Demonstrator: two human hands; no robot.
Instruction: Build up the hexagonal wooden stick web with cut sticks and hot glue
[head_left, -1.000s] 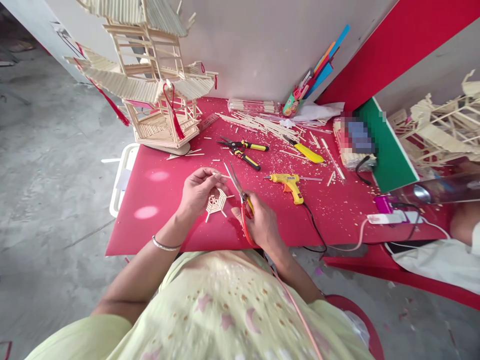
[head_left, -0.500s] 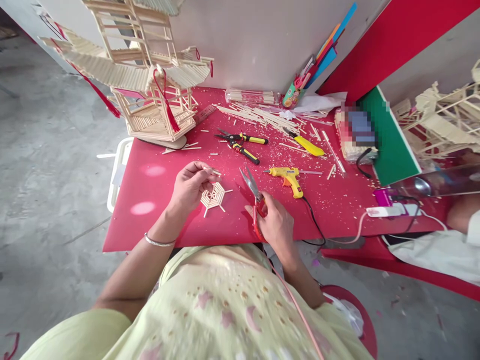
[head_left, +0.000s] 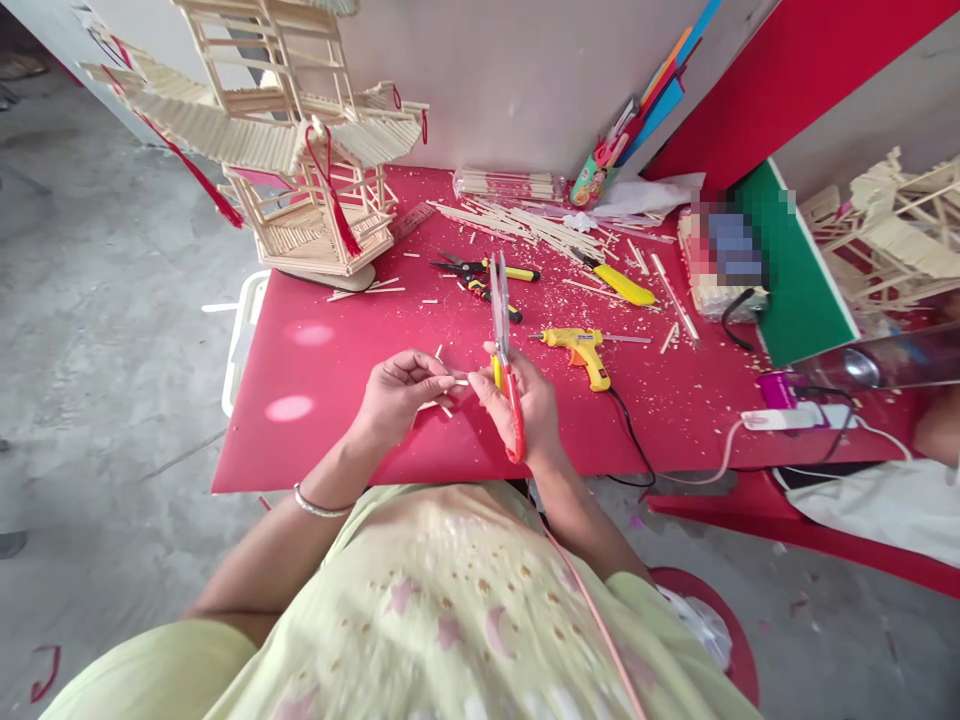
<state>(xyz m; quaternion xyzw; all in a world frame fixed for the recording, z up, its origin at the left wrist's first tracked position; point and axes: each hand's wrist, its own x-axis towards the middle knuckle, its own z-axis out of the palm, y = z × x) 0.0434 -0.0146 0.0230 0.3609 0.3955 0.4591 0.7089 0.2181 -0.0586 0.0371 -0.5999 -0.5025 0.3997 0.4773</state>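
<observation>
My left hand (head_left: 401,395) pinches a short wooden stick (head_left: 460,381) whose end sticks out to the right. My right hand (head_left: 526,405) is closed round the red handles of a pair of scissors (head_left: 501,310), blades pointing away from me. Its thumb and finger come close to the stick's free end; whether they touch it, I cannot tell. Beneath my left hand lies a small web-shaped stick piece (head_left: 442,408), mostly hidden now. A yellow glue gun (head_left: 576,350) rests to the right of my right hand.
A stick-built pagoda model (head_left: 315,235) with red tassels stands at the back left. Black-and-yellow snips (head_left: 517,273), a yellow cutter knife (head_left: 626,287) and loose sticks (head_left: 525,228) lie across the red table (head_left: 300,440). A pen cup (head_left: 589,185) stands behind. Another person's arm (head_left: 937,435) is at the right.
My right hand has moved left with the scissors, which have turned upright and come next to my left hand. My left hand has shifted slightly right and down, covering the web-shaped piece.
</observation>
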